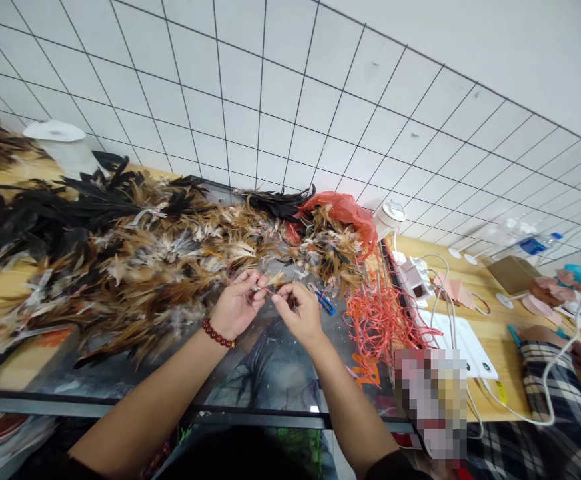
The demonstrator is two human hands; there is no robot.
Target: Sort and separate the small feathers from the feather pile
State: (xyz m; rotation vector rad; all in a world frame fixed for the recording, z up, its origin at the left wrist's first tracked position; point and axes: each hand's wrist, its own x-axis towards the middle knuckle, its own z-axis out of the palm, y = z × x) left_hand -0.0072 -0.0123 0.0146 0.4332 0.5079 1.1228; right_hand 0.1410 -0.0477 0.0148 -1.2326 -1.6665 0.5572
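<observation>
Close together over the dark tabletop, both my hands are closed in a pinch. A thin red cord runs between their fingertips. My left hand, with a dark red bead bracelet at the wrist, grips a small tan feather whose tip points toward the right hand. Its quill end is hidden by the fingers. The cord's other end is in the thumb and forefinger of my right hand. Blue-handled snips lie just right of that hand. A heap of brown feathers spreads behind and left.
Black feathers lie at the left, near a white paper roll. Tangled red cords fill the right side, by a red plastic bag. Beyond are white cables, a power strip and a person's plaid sleeve. A wire grid stands behind.
</observation>
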